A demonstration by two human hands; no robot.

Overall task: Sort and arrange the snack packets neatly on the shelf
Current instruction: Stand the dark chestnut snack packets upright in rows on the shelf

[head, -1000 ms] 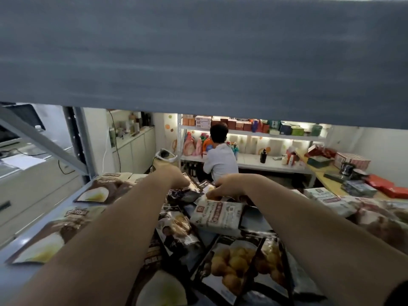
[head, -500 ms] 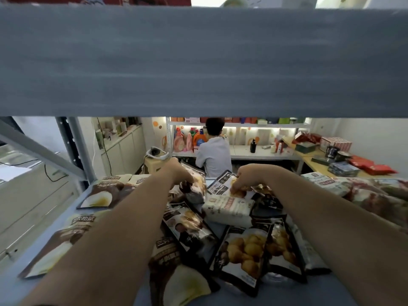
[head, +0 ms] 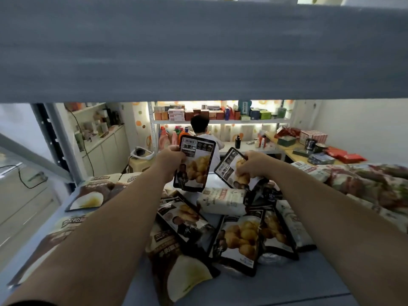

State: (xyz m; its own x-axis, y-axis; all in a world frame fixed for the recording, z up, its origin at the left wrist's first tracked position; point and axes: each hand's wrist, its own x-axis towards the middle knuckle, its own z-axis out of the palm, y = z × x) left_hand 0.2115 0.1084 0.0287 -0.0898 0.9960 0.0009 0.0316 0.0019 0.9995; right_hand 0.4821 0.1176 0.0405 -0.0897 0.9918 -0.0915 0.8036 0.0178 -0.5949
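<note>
1. Grips a dark chestnut packet (head: 194, 164) in the left hand (head: 171, 159), thumb and fingers pinching its upper left edge. Holds it upright at 12 o'clock, lifted clear of the heap where it lay half a second back.
2. Pinches a second chestnut packet (head: 229, 167) in the right hand (head: 254, 164), fingers curled over its right side. Carries it tilted at 1 o'clock, just beside the first, also newly raised.
3. Leaves the white packet (head: 223, 200) lying below both hands, with more chestnut packets toward 6 o'clock and brown packets (head: 92, 193) at 9 to 10 o'clock.
4. Suggests sorting by kind: two matching packets pulled from the muddle, likely bound for one stack on the shelf (head: 287, 283). Leaves most of the heap unsorted.
</note>
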